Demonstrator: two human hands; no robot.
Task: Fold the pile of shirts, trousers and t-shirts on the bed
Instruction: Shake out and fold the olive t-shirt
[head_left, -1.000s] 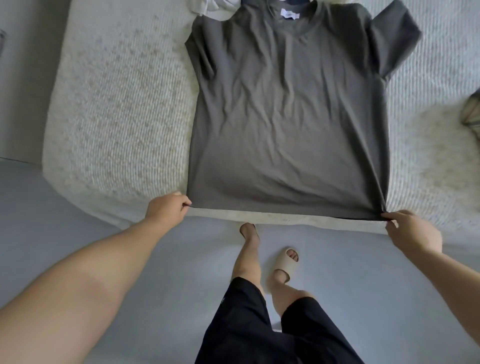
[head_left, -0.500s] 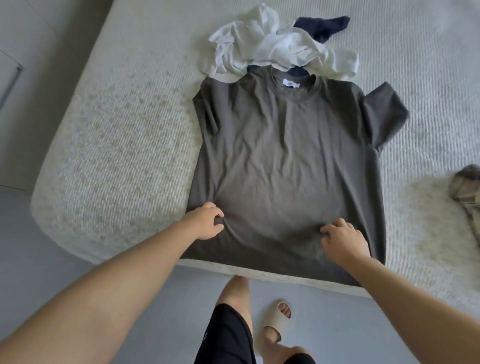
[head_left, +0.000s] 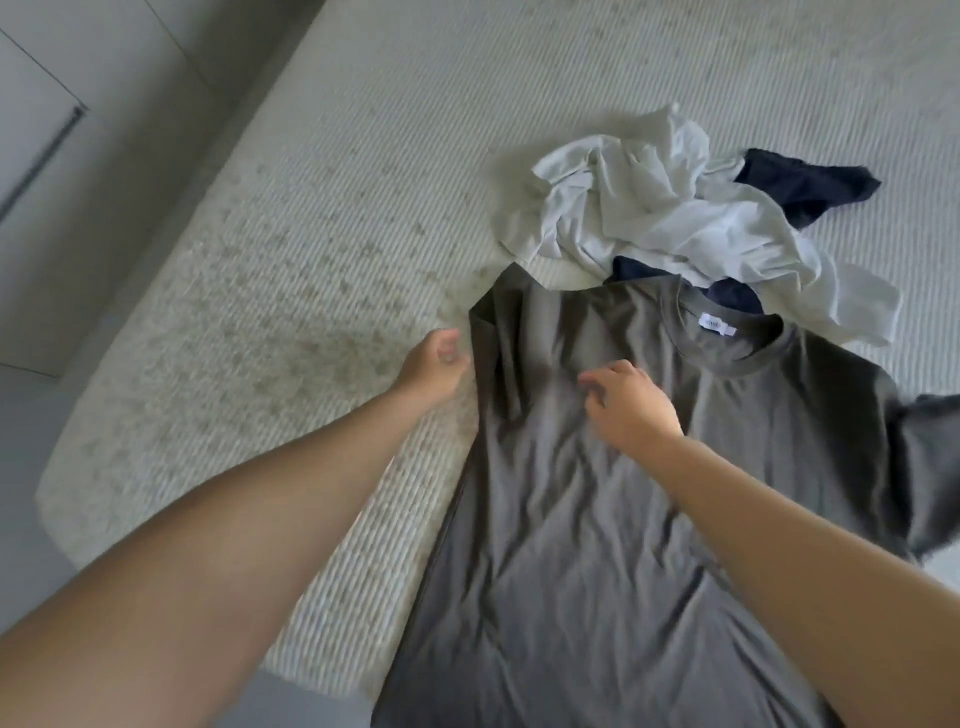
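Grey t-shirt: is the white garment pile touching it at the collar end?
Touching. In the head view the white garment and the navy cloth under it lie against the grey t-shirt at its collar, with no bed showing between.

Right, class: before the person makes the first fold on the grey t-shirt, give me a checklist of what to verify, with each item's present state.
1. Grey t-shirt lies spread flat on the bed, neck label up: ok, a few creases only.
2. Sleeve on the person's left tucked in along the side: ok, that edge looks folded under.
3. Sleeve on the person's right laid flat: not ok, it flares outward.
4. Left hand gripping the shirt's edge: cannot tell, it sits just beside the edge and is blurred.
5. Right hand on the chest: ok, fingers curled over the cloth; whether it pinches is unclear.
6. Collar clear of the white and navy pile: not ok, they overlap.
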